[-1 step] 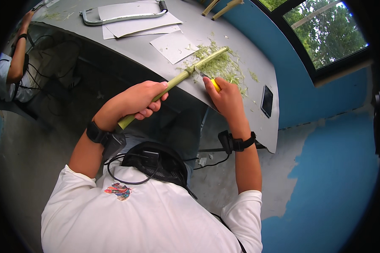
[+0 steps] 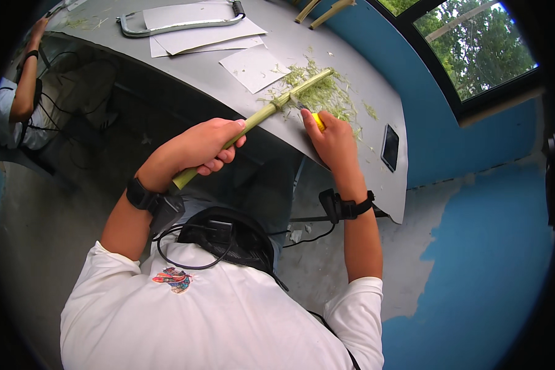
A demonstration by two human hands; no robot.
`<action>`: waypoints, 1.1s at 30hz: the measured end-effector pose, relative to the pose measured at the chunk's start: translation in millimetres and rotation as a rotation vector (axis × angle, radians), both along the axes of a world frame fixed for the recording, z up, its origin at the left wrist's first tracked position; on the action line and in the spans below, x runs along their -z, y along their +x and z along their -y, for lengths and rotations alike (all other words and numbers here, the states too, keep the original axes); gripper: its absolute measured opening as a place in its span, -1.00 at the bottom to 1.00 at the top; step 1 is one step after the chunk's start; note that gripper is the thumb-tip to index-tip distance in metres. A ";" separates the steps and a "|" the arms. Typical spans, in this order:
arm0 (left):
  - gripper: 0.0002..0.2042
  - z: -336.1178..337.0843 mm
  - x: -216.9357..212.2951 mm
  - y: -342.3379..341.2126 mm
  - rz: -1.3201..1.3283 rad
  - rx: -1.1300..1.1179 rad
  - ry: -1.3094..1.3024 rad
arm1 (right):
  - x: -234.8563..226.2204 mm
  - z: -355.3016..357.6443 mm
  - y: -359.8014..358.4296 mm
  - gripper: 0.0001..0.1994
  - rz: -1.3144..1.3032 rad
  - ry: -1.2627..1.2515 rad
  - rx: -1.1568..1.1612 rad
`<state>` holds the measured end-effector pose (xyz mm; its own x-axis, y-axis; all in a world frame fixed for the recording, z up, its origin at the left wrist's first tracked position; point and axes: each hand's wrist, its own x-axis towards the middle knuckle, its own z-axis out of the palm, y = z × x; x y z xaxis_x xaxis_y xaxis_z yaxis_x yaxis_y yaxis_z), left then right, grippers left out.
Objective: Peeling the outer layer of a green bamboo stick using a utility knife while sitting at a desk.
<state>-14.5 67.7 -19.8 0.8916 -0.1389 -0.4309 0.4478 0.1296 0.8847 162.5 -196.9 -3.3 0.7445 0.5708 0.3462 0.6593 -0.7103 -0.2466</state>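
Observation:
A green bamboo stick (image 2: pixel 262 116) slants from my lap side up over the table edge, its far end resting among pale green shavings (image 2: pixel 327 92). My left hand (image 2: pixel 211 147) is closed round its lower part. In my right hand (image 2: pixel 333 142) is a yellow utility knife (image 2: pixel 318 121), fingers closed on its handle. The knife's blade points at the stick just beside the raised joint in its middle. Beyond that joint the stick looks paler and shaved. Whether the blade touches the bamboo I cannot tell.
White paper sheets (image 2: pixel 197 28) lie on the grey table (image 2: pixel 345 55), with a hacksaw frame (image 2: pixel 179 28) across them. A black phone (image 2: pixel 390 148) rests near the right edge. Two bamboo pieces (image 2: pixel 332 13) are at the far side. Another person's arm (image 2: pixel 28 86) shows at far left.
The knife blade has shifted slightly up and away along the stick, and more of it shows. My left hand and the stick look unmoved.

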 end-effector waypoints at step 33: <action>-0.58 30.9 16.4 -8.3 0.472 -0.152 0.730 | -20.2 -9.8 -32.1 -0.34 -0.229 0.020 -0.068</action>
<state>-22.8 36.8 -36.3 0.9854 0.1620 0.0524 0.0384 -0.5116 0.8584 130.4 -187.1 16.9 0.7649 0.6170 0.1849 0.6308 -0.6595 -0.4089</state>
